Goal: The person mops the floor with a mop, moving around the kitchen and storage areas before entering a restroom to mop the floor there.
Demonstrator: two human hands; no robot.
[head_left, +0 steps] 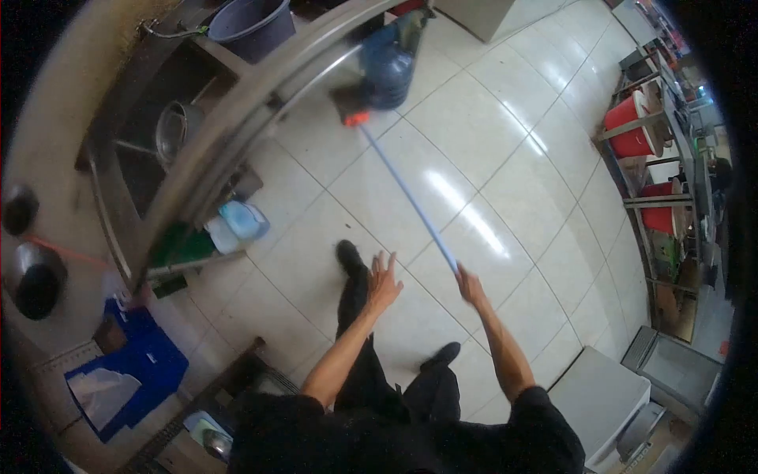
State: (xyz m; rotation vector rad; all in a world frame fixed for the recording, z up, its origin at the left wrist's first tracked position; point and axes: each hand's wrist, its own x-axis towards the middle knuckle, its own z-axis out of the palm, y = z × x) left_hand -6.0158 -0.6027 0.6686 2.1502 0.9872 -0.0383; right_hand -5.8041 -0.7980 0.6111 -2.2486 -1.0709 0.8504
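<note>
My right hand is closed around the top end of a broom's light blue handle. The handle slants away across the floor to an orange collar and a dark, blurred head near the metal counter's edge. Just beside that head stands a large blue water jug, its top partly covered by something dark. My left hand is held out over my leg, fingers spread, with nothing in it. A small dark scrap lies on the floor tiles ahead of my left foot.
On the left, a metal counter with a sink holds a metal pot and a grey tub. Pale blue containers sit below it. Red buckets stand on shelving at right. A white cabinet is lower right.
</note>
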